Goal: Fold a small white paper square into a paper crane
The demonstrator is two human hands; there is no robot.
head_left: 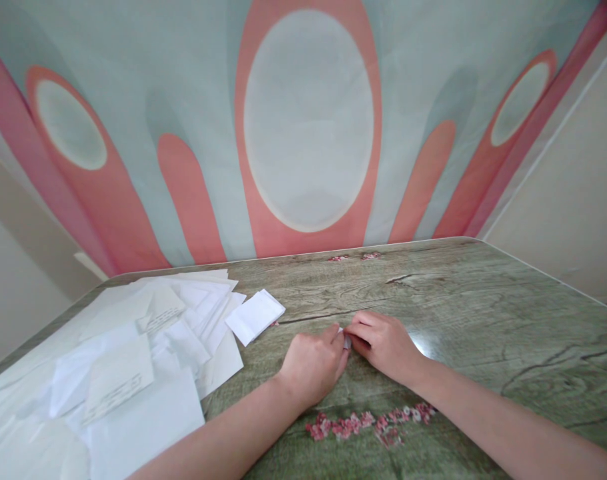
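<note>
Near the middle of the table, my left hand (pixel 314 363) is closed on a small piece of white paper (pixel 346 341). From the other side, the fingertips of my right hand (pixel 383 345) pinch the same paper. Only a bit of the paper shows between the fingers, so its full shape is hidden. Beyond my left hand lies a small stack of folded white paper (pixel 256 316), flat on the wood.
A spread-out pile of white papers and envelopes (pixel 148 407) covers the left side of the wood-grain table (pixel 483 320). Pink flowers (pixel 368 423) are printed on its surface. Behind the table's far edge hangs a pink and grey-green backdrop (pixel 308 243).
</note>
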